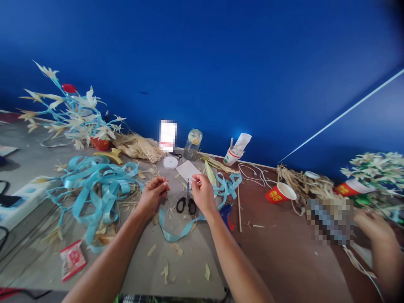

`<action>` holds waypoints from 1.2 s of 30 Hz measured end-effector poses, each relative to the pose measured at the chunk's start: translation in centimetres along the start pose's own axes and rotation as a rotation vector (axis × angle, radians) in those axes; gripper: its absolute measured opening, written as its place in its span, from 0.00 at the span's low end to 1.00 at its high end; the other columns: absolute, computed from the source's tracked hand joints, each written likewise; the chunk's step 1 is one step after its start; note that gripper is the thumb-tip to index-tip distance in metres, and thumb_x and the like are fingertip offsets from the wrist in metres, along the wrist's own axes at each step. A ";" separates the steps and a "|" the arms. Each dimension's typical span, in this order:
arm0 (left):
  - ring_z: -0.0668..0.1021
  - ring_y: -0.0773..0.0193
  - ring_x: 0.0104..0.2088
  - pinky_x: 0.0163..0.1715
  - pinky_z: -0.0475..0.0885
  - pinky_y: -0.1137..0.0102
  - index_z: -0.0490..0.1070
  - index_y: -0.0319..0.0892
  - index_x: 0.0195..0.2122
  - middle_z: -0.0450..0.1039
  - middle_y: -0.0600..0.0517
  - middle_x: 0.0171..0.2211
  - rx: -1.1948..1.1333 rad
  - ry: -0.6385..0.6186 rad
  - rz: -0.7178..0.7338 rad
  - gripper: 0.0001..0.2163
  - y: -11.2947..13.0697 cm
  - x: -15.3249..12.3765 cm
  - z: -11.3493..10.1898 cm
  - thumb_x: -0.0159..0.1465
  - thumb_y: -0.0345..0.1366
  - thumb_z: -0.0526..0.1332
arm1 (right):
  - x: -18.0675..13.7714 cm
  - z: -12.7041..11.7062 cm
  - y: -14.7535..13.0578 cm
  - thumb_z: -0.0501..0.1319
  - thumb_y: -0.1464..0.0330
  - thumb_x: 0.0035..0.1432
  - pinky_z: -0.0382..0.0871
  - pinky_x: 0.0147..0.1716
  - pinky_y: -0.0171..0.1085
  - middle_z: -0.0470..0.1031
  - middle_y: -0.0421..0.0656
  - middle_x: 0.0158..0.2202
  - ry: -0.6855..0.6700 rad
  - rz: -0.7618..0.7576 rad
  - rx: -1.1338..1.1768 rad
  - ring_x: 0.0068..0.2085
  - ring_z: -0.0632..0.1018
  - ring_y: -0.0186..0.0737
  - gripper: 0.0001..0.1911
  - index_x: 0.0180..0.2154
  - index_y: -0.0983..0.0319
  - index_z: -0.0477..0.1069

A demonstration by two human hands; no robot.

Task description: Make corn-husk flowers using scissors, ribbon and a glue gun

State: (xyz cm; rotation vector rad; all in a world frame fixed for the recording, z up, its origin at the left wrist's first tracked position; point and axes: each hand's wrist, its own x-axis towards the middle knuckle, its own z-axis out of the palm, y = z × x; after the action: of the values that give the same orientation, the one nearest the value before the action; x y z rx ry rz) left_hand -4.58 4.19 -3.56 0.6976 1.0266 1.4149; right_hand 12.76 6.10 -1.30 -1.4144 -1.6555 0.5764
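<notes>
My left hand (153,194) is held above the table with its fingertips pinched together. Whatever is in that pinch is too small to make out. My right hand (203,192) is closed too, thumb against fingers, and its contents are hidden. Between the hands lie black-handled scissors (192,206), blades pointing away from me, their tips close to my right fingertips. A strip of light blue ribbon (172,238) curves across the table below the scissors. Left of my left hand is a loose heap of blue ribbon (94,210). A white card (188,170) lies beyond the hands.
Behind are a white tape roll (170,163), a glass jar (192,145) and a white cup (232,156). Husk flowers (90,101) stand left, near a power strip (27,202). A red paper cup (280,192) lies tipped right, near another person's blurred hand (377,231).
</notes>
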 end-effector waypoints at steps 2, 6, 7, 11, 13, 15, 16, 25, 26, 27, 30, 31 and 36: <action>0.68 0.75 0.19 0.18 0.60 0.79 0.69 0.40 0.30 0.67 0.57 0.21 0.007 0.003 0.000 0.12 -0.2 0.1 -0.1 0.47 0.37 0.68 | 0.9 0.4 -0.2 0.56 0.69 0.54 0.66 0.41 0.36 0.72 0.47 0.37 -0.065 -0.035 -0.227 0.38 0.73 0.38 0.09 0.37 0.64 0.72; 0.68 0.74 0.19 0.17 0.59 0.79 0.69 0.40 0.31 0.67 0.57 0.21 0.033 0.007 0.018 0.12 -0.7 0.4 -0.4 0.48 0.38 0.67 | 2.3 2.0 -1.0 0.57 0.67 0.55 0.63 0.43 0.39 0.73 0.50 0.39 -0.276 -0.034 -0.650 0.44 0.71 0.44 0.10 0.35 0.63 0.75; 0.68 0.74 0.19 0.17 0.58 0.79 0.69 0.40 0.31 0.67 0.57 0.21 0.041 0.006 0.020 0.12 -0.7 0.4 -0.5 0.48 0.38 0.67 | 2.5 2.5 -1.2 0.56 0.67 0.56 0.62 0.42 0.39 0.72 0.51 0.40 -0.315 -0.045 -0.726 0.45 0.71 0.46 0.10 0.36 0.64 0.75; 0.67 0.74 0.17 0.17 0.58 0.79 0.69 0.40 0.31 0.69 0.56 0.20 0.077 -0.003 0.019 0.12 -0.6 0.3 -0.5 0.48 0.39 0.66 | 2.7 4.1 -1.4 0.52 0.74 0.56 0.61 0.42 0.41 0.72 0.55 0.42 -0.385 -0.045 -0.886 0.47 0.70 0.47 0.14 0.39 0.67 0.75; 0.66 0.75 0.17 0.17 0.57 0.79 0.69 0.40 0.31 0.69 0.56 0.20 0.083 -0.011 0.019 0.12 -0.4 0.2 -0.4 0.48 0.39 0.66 | 2.7 4.4 -1.2 0.51 0.75 0.56 0.61 0.42 0.41 0.72 0.56 0.42 -0.395 -0.022 -0.890 0.46 0.71 0.47 0.15 0.39 0.67 0.74; 0.65 0.75 0.17 0.17 0.57 0.79 0.68 0.39 0.31 0.68 0.57 0.19 0.082 -0.014 0.010 0.12 -0.3 0.2 -0.4 0.48 0.39 0.66 | 2.9 4.5 -0.8 0.51 0.75 0.56 0.61 0.42 0.41 0.73 0.56 0.41 -0.397 -0.010 -0.873 0.46 0.72 0.47 0.15 0.39 0.67 0.75; 0.65 0.76 0.17 0.17 0.56 0.79 0.68 0.39 0.31 0.68 0.57 0.19 0.081 -0.015 0.007 0.12 -0.3 0.2 -0.4 0.48 0.39 0.66 | 3.1 4.4 -0.6 0.51 0.75 0.55 0.62 0.42 0.41 0.73 0.56 0.41 -0.394 -0.003 -0.863 0.46 0.72 0.47 0.15 0.39 0.68 0.75; 0.66 0.74 0.17 0.16 0.56 0.78 0.68 0.40 0.31 0.68 0.56 0.20 0.108 -0.007 0.005 0.12 -1.0 0.4 -0.7 0.49 0.39 0.66 | 4.9 2.4 -0.3 0.50 0.71 0.59 0.63 0.40 0.31 0.75 0.47 0.39 -0.371 0.037 -0.660 0.41 0.74 0.36 0.13 0.37 0.64 0.74; 0.66 0.74 0.17 0.16 0.55 0.78 0.68 0.40 0.31 0.68 0.56 0.20 0.110 -0.008 0.005 0.12 -1.0 0.4 -0.6 0.48 0.39 0.66 | 4.9 2.2 -0.3 0.49 0.69 0.60 0.63 0.41 0.30 0.75 0.46 0.40 -0.355 0.037 -0.635 0.42 0.74 0.36 0.14 0.38 0.64 0.73; 0.66 0.74 0.17 0.16 0.56 0.78 0.68 0.39 0.30 0.68 0.56 0.20 0.108 -0.009 0.007 0.12 -1.0 0.4 -0.6 0.48 0.39 0.66 | 4.9 2.1 -0.3 0.49 0.68 0.61 0.62 0.41 0.31 0.74 0.46 0.41 -0.342 0.038 -0.615 0.43 0.73 0.36 0.15 0.38 0.63 0.73; 0.65 0.74 0.17 0.16 0.56 0.78 0.68 0.39 0.30 0.67 0.57 0.20 0.103 -0.013 0.005 0.12 -1.0 0.3 -0.4 0.48 0.39 0.66 | 4.0 2.5 0.1 0.55 0.67 0.56 0.63 0.41 0.34 0.73 0.49 0.41 -0.335 0.053 -0.571 0.41 0.74 0.40 0.10 0.34 0.64 0.74; 0.65 0.75 0.17 0.16 0.55 0.78 0.68 0.39 0.30 0.67 0.57 0.19 0.107 -0.014 -0.005 0.12 -0.9 0.2 -0.3 0.48 0.39 0.66 | 3.6 2.9 0.3 0.57 0.69 0.54 0.63 0.40 0.36 0.74 0.50 0.40 -0.337 0.059 -0.558 0.41 0.74 0.41 0.08 0.32 0.64 0.74; 0.65 0.75 0.17 0.16 0.55 0.79 0.67 0.39 0.31 0.68 0.56 0.20 0.125 -0.012 0.001 0.12 -0.6 -0.1 -0.2 0.50 0.39 0.65 | 3.0 4.1 0.7 0.56 0.77 0.48 0.60 0.46 0.42 0.74 0.54 0.37 -0.282 0.067 -0.427 0.44 0.73 0.47 0.06 0.27 0.68 0.73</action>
State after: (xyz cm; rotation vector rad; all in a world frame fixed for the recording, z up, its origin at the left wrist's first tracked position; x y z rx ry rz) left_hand -4.52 3.96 -4.14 0.7967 1.1126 1.3542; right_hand 9.77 9.88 -3.12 -1.7607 -2.0492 0.4945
